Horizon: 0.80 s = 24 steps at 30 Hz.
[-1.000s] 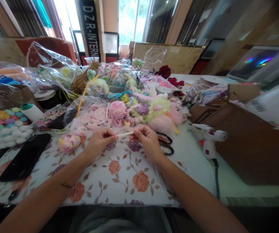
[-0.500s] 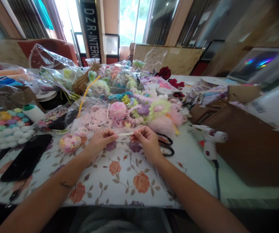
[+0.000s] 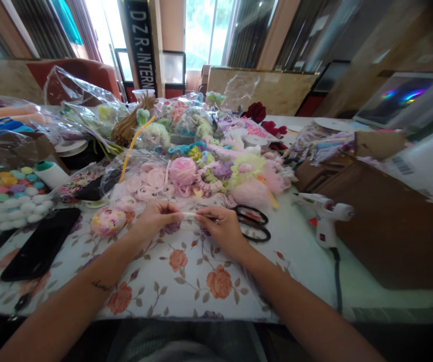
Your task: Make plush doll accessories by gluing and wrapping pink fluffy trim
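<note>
Strip (image 3: 189, 214), left of the scissors (image 3: 256, 224), pinched thumb-to-fingertips by left hand (image 3: 158, 216) and right hand (image 3: 222, 229) alike, with the right grip now shifted away from the scissors, leaving less bare between and apparently allowing tighter control.

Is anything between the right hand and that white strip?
Nothing visible: the right hand and left hand both pinch the white strip directly. The black scissor handles show to the right of the right hand, not between.
</note>
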Motion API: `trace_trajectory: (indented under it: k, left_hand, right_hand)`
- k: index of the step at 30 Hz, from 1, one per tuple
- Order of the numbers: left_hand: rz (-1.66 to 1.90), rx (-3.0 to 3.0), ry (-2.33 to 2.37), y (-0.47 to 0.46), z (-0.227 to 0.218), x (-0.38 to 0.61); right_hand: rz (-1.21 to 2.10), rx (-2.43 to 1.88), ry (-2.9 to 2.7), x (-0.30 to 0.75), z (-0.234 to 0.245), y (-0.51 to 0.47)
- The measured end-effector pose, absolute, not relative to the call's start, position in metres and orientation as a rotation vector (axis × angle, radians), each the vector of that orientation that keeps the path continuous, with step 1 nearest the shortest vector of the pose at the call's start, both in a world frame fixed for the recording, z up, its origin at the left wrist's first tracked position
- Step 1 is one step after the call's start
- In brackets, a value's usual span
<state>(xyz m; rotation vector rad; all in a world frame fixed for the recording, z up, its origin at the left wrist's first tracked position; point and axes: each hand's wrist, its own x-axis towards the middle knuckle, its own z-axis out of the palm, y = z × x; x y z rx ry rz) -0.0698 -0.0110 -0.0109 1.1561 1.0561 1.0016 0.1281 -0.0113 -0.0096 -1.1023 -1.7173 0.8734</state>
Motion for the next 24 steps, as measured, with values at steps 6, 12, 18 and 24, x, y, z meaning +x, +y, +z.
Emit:
trace_trajectory:
  k: [6, 12, 18, 24]
  left_hand:
    - [1.018, 1.044, 1.026, -0.013, -0.011, -0.067]
    - [1.115, 1.281, 1.054, -0.019, -0.004, -0.065]
    - [1.145, 1.459, 1.252, -0.017, 0.000, -0.064]
    - [1.164, 1.699, 1.303, -0.018, -0.002, -0.064]
  right_hand:
    - [1.130, -1.100, -1.545, 0.128, -0.008, -0.011]
    - [1.434, -1.108, -1.290, 0.126, -0.007, -0.010]
    - [1.492, -1.119, -1.237, 0.127, -0.007, -0.009]
    - [1.332, -1.129, -1.423, 0.129, -0.009, -0.009]
